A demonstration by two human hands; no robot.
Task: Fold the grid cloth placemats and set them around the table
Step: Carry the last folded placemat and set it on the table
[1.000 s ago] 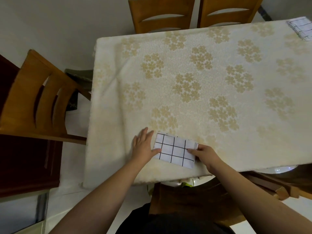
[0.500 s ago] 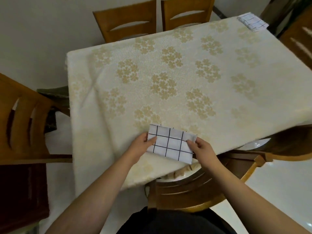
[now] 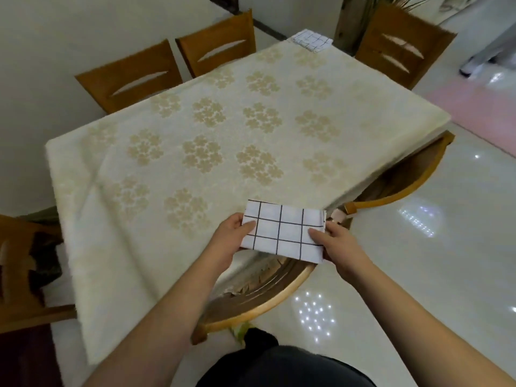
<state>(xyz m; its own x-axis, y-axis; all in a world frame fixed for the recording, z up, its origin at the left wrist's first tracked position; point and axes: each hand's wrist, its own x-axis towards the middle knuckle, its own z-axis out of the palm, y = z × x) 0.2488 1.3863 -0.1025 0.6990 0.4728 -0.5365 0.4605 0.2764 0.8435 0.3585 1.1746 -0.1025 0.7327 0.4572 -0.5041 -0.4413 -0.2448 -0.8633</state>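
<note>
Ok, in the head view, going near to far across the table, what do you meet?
Hands gripping the folded grid placemat (left hand, right hand) → floral tablecloth → second folded placemat at the far corner.

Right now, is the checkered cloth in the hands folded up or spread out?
Folded. The grid placemat is a small rectangle with layered edges at its right end, held between the left hand and right hand.

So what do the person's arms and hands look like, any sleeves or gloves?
Both forearms are bare up to the frame's edge, with no sleeves visible. The left hand and right hand wear no gloves, rings or watch that show. Dark clothing shows below.
</note>
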